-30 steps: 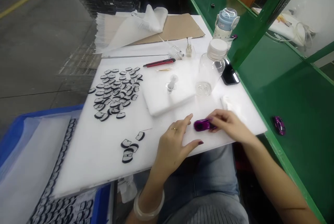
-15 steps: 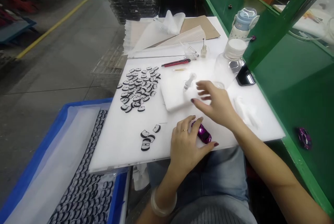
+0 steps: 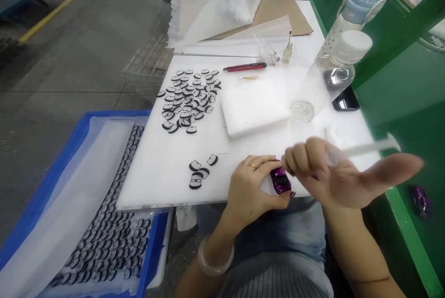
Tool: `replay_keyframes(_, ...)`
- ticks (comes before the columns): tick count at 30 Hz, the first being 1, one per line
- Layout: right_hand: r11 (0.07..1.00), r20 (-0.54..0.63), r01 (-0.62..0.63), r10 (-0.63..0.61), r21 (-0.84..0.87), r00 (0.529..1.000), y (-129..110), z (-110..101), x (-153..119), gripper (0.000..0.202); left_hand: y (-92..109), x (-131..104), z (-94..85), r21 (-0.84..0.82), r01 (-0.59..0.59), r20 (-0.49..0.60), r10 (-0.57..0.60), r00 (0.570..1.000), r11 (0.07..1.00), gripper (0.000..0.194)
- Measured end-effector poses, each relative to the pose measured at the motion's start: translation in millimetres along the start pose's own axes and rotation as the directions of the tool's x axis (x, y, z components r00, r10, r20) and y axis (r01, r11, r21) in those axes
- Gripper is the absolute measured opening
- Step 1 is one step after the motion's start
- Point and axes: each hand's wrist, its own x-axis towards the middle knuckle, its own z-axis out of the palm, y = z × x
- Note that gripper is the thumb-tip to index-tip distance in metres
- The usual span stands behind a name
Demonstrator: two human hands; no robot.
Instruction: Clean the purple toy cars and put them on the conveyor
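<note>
purple toy car (image 3: pixel 281 180) near white tabletop's (image 3: pixel 148 175) close edge, pinched between left hand's (image 3: pixel 251 191) thumb and fingers. right hand (image 3: pixel 323 173) curls round blurred syringe-like tool (image 3: pixel 370 149), thumb out. slackened pinch could spill car over edge.

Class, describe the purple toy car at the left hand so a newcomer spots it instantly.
Find the left hand at the white table's near edge. Between thumb and fingers sits the purple toy car; the other purple car lies off the table, on the green surface.
</note>
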Motion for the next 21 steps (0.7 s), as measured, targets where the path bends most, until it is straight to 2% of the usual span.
replay_keyframes(2, 0.979, 0.048, -0.022, 0.013, 0.201, 0.999, 8.6, -0.1, -9.5, 0.071, 1.2, 1.2, 1.1, -0.02, 0.028, -0.016, -0.028, 0.999, 0.999, 0.043)
replay_keyframes(5, 0.938, -0.052, 0.032, -0.015, 0.344, 0.999, 20.1, -5.0, -17.0, 0.072, 1.8, 1.4, 2.1, -0.026, 0.027, -0.039, -0.028, 0.999, 0.999, 0.044)
replay_keyframes(8, 0.937, -0.113, 0.035, 0.005, 0.346, 0.994, 25.8, -9.5, -19.0, 0.072, 1.5, 1.0, 1.8, -0.02, 0.019, -0.044, -0.02, 0.999, 1.0, 0.043)
replay_keyframes(21, 0.959, -0.051, 0.018, -0.004, 0.283, 0.999, 27.6, -9.2, -16.8, 0.067, 2.8, 3.4, 1.1, -0.026, 0.026, -0.059, -0.028, 0.998, 0.999, 0.043)
